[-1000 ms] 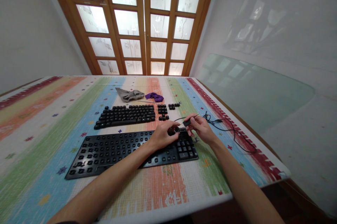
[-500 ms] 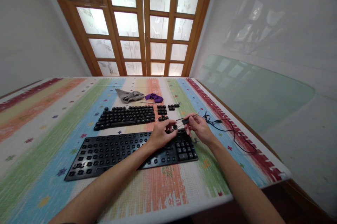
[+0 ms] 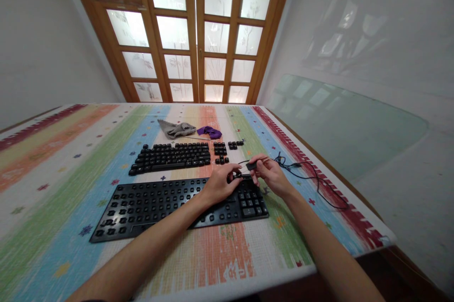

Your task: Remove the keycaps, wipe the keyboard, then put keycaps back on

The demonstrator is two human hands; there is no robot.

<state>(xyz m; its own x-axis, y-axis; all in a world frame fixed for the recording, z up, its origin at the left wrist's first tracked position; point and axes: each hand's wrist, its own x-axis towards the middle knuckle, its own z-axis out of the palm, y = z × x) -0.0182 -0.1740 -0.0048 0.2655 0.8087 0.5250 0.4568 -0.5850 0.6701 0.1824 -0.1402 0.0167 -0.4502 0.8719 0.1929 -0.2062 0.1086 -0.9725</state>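
Note:
My right hand (image 3: 272, 176) is closed round the black handle of a wire keycap puller (image 3: 251, 166), whose thin wires point left. My left hand (image 3: 220, 184) pinches a small black keycap (image 3: 230, 178), partly hidden by the fingers, close to the wire ends. Both hands are above the upper right part of a black keyboard (image 3: 156, 205). Most of its key positions are bare stems, while the number pad (image 3: 250, 202) at the right still carries caps. Behind the keyboard, removed keycaps (image 3: 173, 156) lie laid out in keyboard order.
A grey cloth (image 3: 176, 129) and a purple cloth (image 3: 210, 132) lie farther back. To the right, a black cable (image 3: 315, 172) curls over the striped tablecloth (image 3: 85, 160). A wall borders the table's right side, and glazed wooden doors (image 3: 198, 32) stand beyond.
My left fingers have closed in around the small keycap and turned slightly downward. The right hand keeps hold of the puller, its wires now a little apart from the cap. The view shifted slightly.

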